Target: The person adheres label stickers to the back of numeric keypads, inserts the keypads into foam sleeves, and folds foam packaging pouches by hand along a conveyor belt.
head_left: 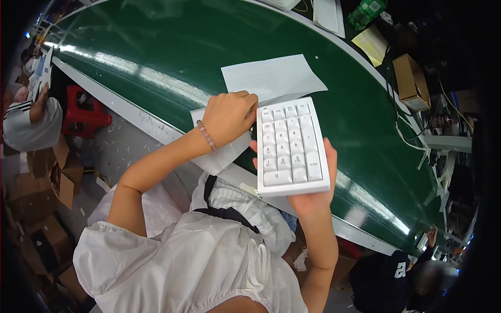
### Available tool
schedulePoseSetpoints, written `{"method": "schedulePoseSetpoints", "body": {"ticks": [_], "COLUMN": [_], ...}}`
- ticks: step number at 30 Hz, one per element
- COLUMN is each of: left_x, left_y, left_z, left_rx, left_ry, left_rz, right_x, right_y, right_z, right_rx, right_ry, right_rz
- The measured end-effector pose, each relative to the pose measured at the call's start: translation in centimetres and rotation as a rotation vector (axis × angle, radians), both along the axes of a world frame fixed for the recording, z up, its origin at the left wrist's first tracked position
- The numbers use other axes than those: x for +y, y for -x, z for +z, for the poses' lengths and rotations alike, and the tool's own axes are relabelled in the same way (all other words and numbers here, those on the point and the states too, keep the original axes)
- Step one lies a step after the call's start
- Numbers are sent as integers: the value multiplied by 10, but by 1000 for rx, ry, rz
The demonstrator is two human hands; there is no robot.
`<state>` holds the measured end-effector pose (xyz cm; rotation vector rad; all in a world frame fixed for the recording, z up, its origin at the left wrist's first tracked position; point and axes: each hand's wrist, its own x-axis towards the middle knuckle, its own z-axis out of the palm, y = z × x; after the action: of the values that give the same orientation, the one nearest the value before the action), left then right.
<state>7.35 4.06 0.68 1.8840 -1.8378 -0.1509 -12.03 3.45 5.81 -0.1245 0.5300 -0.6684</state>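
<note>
A white numeric keypad (287,148) with light keys rests in my right hand (313,201), held above the green belt with its keys facing up. The fingers wrap around its sides from below. My left hand (229,116), with a beaded bracelet at the wrist, is closed beside the keypad's upper left corner. Its fingertips are turned away, so whether they pinch anything is hidden. Beyond the keypad lies a white printed sheet (271,75). Another pale sheet (222,159) extends beneath my left hand and over the belt's near edge.
The green conveyor belt (156,41) runs across in front of me. Past its far rim are a green bottle (367,13), yellow paper (371,44) and an open cardboard box (410,83). A red stool (83,115) and one person are at left; another person is at lower right.
</note>
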Motion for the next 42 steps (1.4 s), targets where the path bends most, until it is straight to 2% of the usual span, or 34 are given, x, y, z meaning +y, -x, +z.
{"method": "schedulePoseSetpoints", "body": {"ticks": [3, 10, 13, 17, 18, 22, 27, 28, 32, 38, 42], "left_x": [2, 8, 11, 15, 17, 29, 45, 47, 50, 50, 50], "left_y": [3, 20, 22, 21, 21, 13, 8, 7, 4, -2, -7], "left_z": [-1, 9, 8, 5, 5, 6, 6, 6, 6, 6, -4], "left_rx": [46, -8, -32, 58, 55, 120, 225, 229, 336, 398, 303], "left_ry": [-21, -109, -149, -28, -36, -117, -250, -252, -129, -63, 169], "left_rz": [-34, -52, -34, -5, -8, 53, 129, 131, 133, 179, 61], "right_x": [10, -8, -15, -19, -17, -11, -6, -4, -1, 3, -5], "right_y": [9, 5, -1, -18, -21, -34, -34, -33, -26, -20, -31], "right_z": [7, -12, -24, -39, -41, -51, -56, -57, -62, -47, -47], "right_rx": [-77, 142, 128, -14, -15, 311, 540, 544, 696, 647, 600], "right_ry": [-80, -14, 26, 151, 142, 335, 363, 362, 649, 490, 524], "right_rz": [22, -194, -279, -442, -445, -402, -327, -323, -201, -158, -174]}}
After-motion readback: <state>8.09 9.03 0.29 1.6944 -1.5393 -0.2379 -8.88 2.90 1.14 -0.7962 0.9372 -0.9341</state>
